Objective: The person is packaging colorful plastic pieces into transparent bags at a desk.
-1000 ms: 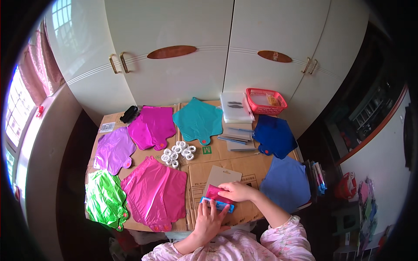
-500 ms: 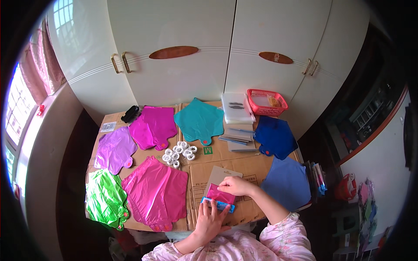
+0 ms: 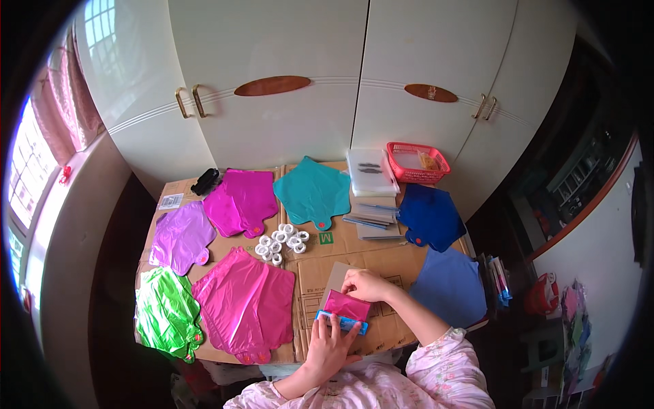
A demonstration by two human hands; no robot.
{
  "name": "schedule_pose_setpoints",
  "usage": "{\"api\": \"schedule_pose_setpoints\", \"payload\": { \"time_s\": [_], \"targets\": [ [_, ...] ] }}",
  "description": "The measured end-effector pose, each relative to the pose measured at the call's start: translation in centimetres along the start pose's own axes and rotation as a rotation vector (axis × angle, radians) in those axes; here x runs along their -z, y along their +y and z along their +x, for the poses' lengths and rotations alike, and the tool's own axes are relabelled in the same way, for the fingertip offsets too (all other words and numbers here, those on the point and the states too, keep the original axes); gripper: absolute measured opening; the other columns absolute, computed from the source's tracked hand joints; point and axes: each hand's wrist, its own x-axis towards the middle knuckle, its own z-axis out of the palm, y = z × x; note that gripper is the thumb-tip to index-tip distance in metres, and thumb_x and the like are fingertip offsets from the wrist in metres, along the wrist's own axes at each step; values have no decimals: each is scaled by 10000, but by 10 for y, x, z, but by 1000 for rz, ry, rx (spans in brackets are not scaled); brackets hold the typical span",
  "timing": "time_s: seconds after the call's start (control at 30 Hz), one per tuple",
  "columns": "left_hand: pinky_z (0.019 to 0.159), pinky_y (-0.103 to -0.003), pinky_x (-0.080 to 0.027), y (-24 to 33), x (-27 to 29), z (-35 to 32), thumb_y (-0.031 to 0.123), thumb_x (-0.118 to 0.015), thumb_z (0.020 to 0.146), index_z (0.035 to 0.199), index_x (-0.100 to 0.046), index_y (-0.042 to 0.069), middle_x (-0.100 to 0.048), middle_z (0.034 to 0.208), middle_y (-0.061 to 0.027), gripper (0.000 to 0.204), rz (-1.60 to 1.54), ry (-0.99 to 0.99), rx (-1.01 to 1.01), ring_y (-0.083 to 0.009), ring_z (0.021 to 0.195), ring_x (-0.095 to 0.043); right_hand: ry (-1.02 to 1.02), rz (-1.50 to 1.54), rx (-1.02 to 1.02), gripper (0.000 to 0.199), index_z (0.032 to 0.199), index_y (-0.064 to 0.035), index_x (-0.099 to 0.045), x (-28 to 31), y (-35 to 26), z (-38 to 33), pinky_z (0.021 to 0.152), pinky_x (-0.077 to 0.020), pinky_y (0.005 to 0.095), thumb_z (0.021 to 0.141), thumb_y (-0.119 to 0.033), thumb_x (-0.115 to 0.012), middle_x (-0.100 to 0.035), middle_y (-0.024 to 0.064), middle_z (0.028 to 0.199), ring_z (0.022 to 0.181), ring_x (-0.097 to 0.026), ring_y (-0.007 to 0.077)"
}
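Observation:
A folded shiny pink foil piece [image 3: 349, 306] lies on a grey-beige backing card [image 3: 335, 278] near the front of the cardboard-covered table. Across its lower edge runs a bright blue strip [image 3: 356, 327]. My left hand [image 3: 330, 346] rests on that strip with fingers spread, pressing it down. Just above the foil, at the card's upper part, my right hand [image 3: 368, 285] is closed with fingertips bent down; what they pinch is hidden. To the left a large pink foil balloon [image 3: 246, 300] lies flat, uninflated.
More flat foil balloons surround the work: green [image 3: 165, 310], lilac [image 3: 180, 235], magenta [image 3: 240, 201], teal [image 3: 313, 191], dark blue [image 3: 432, 215] and light blue [image 3: 449, 286]. White ribbon rolls [image 3: 277, 247] cluster mid-table. Grey cards [image 3: 376, 225], clear sleeves [image 3: 371, 178] and a red basket [image 3: 417, 174] stand behind.
My right hand has shifted slightly up, off the pink foil to the card's upper end, covering its hang hole. My left hand has stayed on the blue strip.

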Motion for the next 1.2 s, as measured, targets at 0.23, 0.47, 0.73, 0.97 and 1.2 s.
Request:
{"api": "schedule_pose_setpoints", "payload": {
  "time_s": [0.23,0.47,0.73,0.97,1.2],
  "targets": [
    [961,-586,-357,1,1,-1,651,-608,700,1393,-398,234,-391,1289,-328,836,9,12,5,-547,1143,-415,75,-40,28,254,963,-74,-679,2,-21,-15,889,-443,357,714,-130,-690,-583,110,989,1018,-560,288],
    [964,-589,-356,0,0,-1,651,-602,704,1390,-404,237,-390,1284,-322,825,8,21,0,-549,1136,-419,216,-135,25,309,1029,-96,-658,-10,-23,-25,942,-406,374,726,-139,-699,-558,87,1075,1090,-513,257],
    [962,-592,-358,0,-3,-1,652,-601,703,1392,-398,243,-384,1285,-320,827,-6,35,-1,-549,1129,-423,172,-123,104,265,1005,-78,-647,-24,-23,-21,897,-438,368,743,-36,-651,-572,96,1006,1019,-545,277],
    [960,-592,-359,0,-7,-2,656,-606,694,1393,-394,248,-380,1288,-316,837,-8,30,2,-546,1130,-422,308,-100,-42,189,863,-40,-570,-21,-34,-31,761,-493,390,724,-76,-694,-579,115,948,869,-607,303],
    [965,-593,-353,0,-6,-1,653,-605,698,1386,-406,244,-379,1290,-316,825,-12,30,3,-547,1137,-417,357,-56,-11,128,854,-38,-657,-28,-22,-32,711,-507,374,738,-85,-683,-648,111,832,775,-627,290]
  ]
}}
